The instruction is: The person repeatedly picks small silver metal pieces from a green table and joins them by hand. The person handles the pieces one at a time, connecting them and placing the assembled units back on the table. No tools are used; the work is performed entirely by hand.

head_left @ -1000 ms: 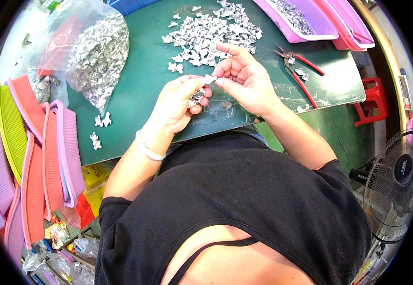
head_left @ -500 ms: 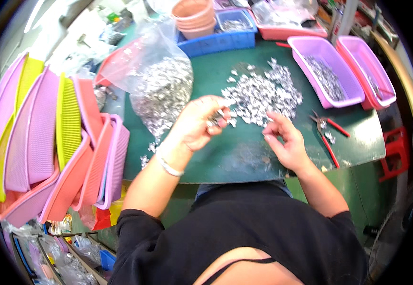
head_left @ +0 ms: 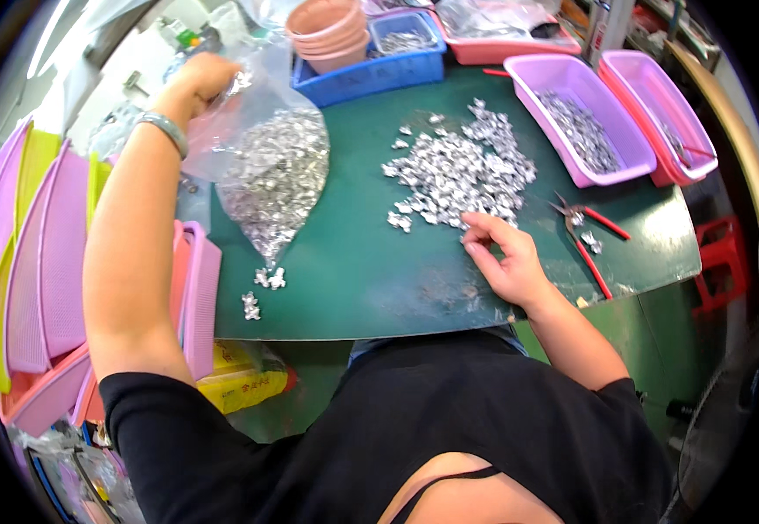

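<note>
The left hand [head_left: 198, 77] reaches far forward-left, fingers closed at the mouth of a clear bag [head_left: 268, 179] of silver pieces. The right hand [head_left: 503, 258], loosely curled, touches the near edge of the loose silver pile [head_left: 458, 170], which spreads away from it.

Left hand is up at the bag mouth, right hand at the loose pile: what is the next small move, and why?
Probably close the right hand on one piece from the pile of silver parts: its fingertips already rest at the pile's near edge, while the left hand is at the open top of the clear bag.
</note>
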Action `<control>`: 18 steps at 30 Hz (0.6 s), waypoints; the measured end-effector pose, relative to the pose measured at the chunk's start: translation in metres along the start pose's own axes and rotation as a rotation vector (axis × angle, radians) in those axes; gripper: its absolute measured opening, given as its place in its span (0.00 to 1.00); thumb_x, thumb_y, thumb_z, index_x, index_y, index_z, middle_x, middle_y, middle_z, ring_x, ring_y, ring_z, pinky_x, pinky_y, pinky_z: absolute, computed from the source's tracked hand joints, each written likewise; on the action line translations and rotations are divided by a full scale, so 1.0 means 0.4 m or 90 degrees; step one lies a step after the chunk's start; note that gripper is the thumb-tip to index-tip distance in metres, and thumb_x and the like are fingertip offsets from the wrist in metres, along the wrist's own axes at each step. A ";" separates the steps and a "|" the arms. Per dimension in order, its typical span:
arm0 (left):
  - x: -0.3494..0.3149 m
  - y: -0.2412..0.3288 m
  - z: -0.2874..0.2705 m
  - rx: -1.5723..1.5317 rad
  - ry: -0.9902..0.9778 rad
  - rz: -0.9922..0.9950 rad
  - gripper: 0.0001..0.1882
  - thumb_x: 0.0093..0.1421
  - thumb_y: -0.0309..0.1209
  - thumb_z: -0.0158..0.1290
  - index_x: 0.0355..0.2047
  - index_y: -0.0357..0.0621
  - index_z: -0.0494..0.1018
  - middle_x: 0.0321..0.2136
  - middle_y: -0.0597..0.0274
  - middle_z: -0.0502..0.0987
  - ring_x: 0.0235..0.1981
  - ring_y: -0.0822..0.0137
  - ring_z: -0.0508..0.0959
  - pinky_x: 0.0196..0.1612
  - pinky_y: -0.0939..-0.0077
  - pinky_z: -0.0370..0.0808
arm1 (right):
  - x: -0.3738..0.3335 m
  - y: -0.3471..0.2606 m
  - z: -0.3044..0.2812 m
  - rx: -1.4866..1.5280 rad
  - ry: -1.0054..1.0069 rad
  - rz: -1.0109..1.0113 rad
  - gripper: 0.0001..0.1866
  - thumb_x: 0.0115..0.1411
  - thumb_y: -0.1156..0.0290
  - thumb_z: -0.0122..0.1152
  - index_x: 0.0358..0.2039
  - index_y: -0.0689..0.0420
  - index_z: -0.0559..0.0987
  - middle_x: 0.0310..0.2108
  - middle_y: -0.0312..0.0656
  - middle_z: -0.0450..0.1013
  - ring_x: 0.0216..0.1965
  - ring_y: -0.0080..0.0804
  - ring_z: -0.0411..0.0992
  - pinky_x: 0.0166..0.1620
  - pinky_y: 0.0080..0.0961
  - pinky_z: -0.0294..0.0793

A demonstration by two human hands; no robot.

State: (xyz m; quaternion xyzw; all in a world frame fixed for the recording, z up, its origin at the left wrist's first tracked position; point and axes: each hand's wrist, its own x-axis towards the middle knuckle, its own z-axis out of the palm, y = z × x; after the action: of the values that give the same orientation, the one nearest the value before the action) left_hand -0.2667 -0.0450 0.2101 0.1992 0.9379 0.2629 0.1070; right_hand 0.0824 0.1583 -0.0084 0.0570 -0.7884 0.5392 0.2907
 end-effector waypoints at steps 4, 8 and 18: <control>0.004 -0.047 -0.012 0.524 -0.026 0.022 0.13 0.47 0.30 0.50 0.33 0.35 0.72 0.22 0.50 0.74 0.22 0.59 0.75 0.19 0.67 0.73 | 0.003 0.017 -0.003 -0.039 0.052 -0.014 0.18 0.49 0.83 0.55 0.43 0.59 0.71 0.27 0.39 0.71 0.28 0.26 0.70 0.31 0.19 0.70; -0.065 0.014 -0.023 0.401 0.360 0.216 0.14 0.52 0.38 0.46 0.34 0.45 0.73 0.29 0.54 0.76 0.30 0.58 0.76 0.35 0.69 0.71 | 0.008 0.021 -0.001 -0.063 0.106 0.023 0.17 0.48 0.82 0.56 0.42 0.58 0.72 0.29 0.40 0.71 0.29 0.29 0.71 0.31 0.22 0.70; -0.201 0.068 0.532 0.123 -0.006 0.489 0.20 0.54 0.33 0.48 0.47 0.40 0.66 0.45 0.49 0.69 0.48 0.53 0.68 0.52 0.67 0.63 | 0.012 0.020 -0.010 -0.182 0.126 0.034 0.21 0.45 0.84 0.53 0.43 0.59 0.70 0.32 0.42 0.71 0.36 0.38 0.68 0.39 0.29 0.68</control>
State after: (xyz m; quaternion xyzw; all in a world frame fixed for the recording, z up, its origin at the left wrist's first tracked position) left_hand -0.1209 0.0375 0.0537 0.5461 0.8150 0.1933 -0.0143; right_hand 0.0767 0.1662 -0.0113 -0.0591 -0.8258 0.4319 0.3577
